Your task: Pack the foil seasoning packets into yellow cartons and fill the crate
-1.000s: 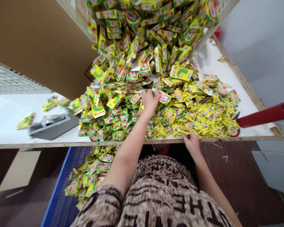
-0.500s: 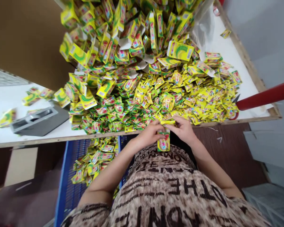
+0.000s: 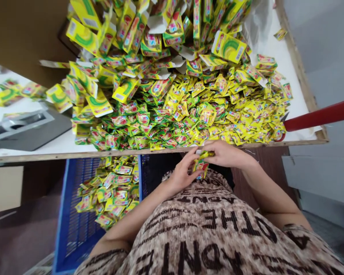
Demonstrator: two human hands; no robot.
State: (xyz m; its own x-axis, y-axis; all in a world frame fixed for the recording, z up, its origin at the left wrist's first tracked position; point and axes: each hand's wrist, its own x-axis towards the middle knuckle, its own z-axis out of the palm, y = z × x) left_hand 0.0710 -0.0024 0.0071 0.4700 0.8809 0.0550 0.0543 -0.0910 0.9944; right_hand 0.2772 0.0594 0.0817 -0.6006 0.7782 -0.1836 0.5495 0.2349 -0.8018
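Observation:
In front of my body, just below the table's front edge, my left hand [image 3: 185, 171] is closed around a small yellow-green carton [image 3: 201, 168]. My right hand [image 3: 222, 152] pinches a yellow sachet [image 3: 206, 154] at the carton's upper end, where a white flap shows. Whether the sachet is partly inside the carton I cannot tell, since fingers cover it. Beyond my hands a heap of yellow sachets [image 3: 246, 118] and green sachets [image 3: 143, 120] lies along the table edge. Behind them is a pile of cartons [image 3: 229, 47], several with white flaps sticking out.
A grey tape dispenser [image 3: 31, 128] stands at the left of the white table [image 3: 294, 82], near a large brown box [image 3: 20, 34]. Below, a blue crate [image 3: 63, 214] holds several filled-looking cartons [image 3: 114, 187]. A red bar [image 3: 321, 114] juts in from the right. Wooden strips edge the table.
My right hand has brought the sachet down against the carton's upper end, and my left fingers have shifted lower around the carton. The whole view has shifted slightly.

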